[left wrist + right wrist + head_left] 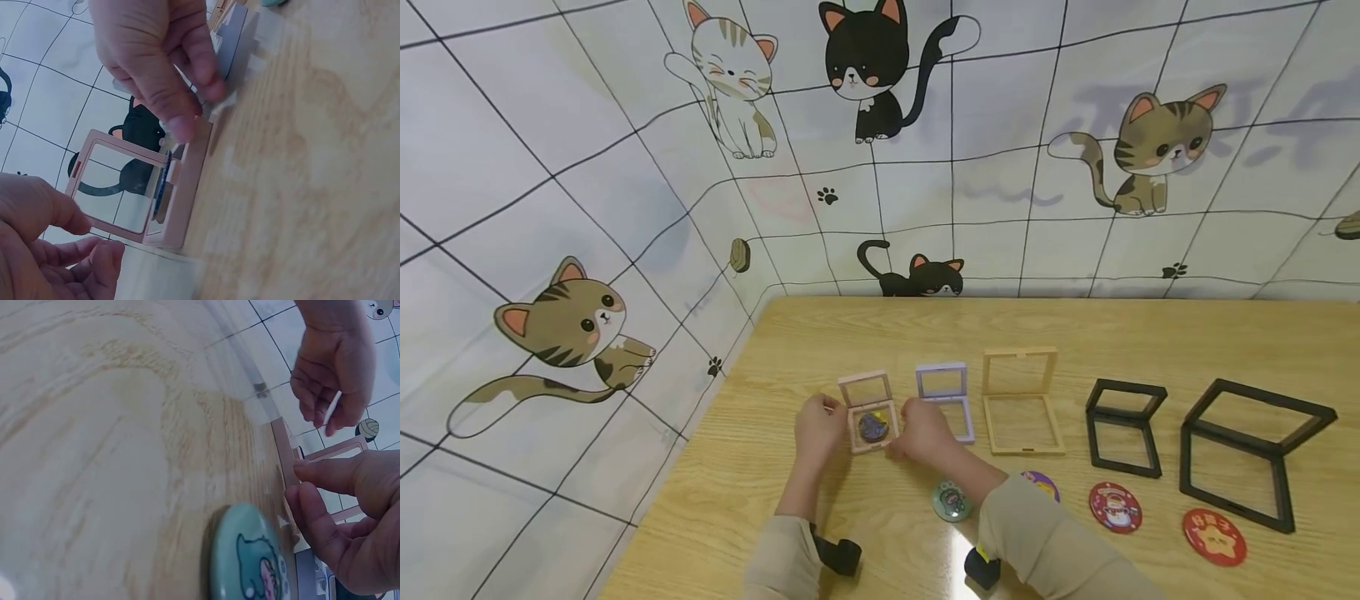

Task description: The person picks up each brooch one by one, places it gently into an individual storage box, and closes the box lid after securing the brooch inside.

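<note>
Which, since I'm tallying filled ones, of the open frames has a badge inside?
The leftmost, pink frame: a blue badge lies in it; the other four frames show none.

Table [820, 350]: yellowish wood, brown grain. Frame colours, table's left edge to right edge: pink frame [190, 194], lilac frame [942, 398], tan frame [1017, 395], smaller black frame [1118, 415], larger black frame [1232, 439]. Blue badge [874, 427] inside pink frame: dark blue, yellow patch. Badges toward the near edge, same order: green badge [951, 502], dark-outlined figure; purple badge [1045, 482], yellow markings, partly hidden; red badge [1115, 507], white figure; second red badge [1213, 537], yellow figure. Backdrop [1000, 250] beyond the far edge: white, black grid lines, black paw prints, black, white and striped brown cats. Sleeves [1060, 533] at the near edge: plain beige
</note>
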`<act>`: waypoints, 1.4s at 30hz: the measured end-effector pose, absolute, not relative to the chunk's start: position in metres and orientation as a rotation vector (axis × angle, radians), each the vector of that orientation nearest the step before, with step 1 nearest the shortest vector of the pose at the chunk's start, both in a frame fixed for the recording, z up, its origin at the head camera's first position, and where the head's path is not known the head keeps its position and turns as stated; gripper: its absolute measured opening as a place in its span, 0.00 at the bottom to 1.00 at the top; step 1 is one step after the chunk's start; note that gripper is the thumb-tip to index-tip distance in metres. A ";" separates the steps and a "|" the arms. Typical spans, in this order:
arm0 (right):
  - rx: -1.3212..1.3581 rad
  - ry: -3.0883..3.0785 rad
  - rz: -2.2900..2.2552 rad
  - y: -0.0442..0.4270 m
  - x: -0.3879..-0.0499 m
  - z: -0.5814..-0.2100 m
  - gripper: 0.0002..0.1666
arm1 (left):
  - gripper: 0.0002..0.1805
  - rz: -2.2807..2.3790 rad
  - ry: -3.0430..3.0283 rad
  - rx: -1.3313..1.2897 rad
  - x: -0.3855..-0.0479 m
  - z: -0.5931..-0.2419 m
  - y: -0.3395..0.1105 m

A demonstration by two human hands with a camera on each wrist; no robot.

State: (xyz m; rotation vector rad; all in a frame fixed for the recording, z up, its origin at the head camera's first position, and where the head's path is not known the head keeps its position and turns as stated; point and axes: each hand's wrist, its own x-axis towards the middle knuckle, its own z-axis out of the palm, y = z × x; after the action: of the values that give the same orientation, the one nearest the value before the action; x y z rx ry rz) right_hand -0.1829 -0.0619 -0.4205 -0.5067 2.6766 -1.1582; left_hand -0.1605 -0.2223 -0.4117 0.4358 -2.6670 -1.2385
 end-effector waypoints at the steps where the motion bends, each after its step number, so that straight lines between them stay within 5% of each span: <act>1: -0.524 2.678 -1.152 -0.062 -0.182 -0.420 0.23 | 0.14 -1.262 -2.653 0.420 -0.162 -0.410 -0.223; 7: -0.560 2.697 -1.120 -0.066 -0.181 -0.419 0.30 | 0.26 -1.341 -2.620 0.342 -0.168 -0.404 -0.223; 19: -0.565 2.703 -1.090 -0.068 -0.182 -0.422 0.15 | 0.24 -1.409 -2.641 0.337 -0.166 -0.404 -0.221; 42: -0.567 2.690 -1.120 -0.067 -0.178 -0.421 0.13 | 0.21 -1.301 -2.722 0.311 -0.160 -0.404 -0.219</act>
State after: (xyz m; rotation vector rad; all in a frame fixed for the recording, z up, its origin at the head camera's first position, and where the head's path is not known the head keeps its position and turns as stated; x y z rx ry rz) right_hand -0.1777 -0.0670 -0.4208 -0.5672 2.6903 -1.1198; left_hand -0.1602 -0.2193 -0.4036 0.3114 -2.7217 -1.3008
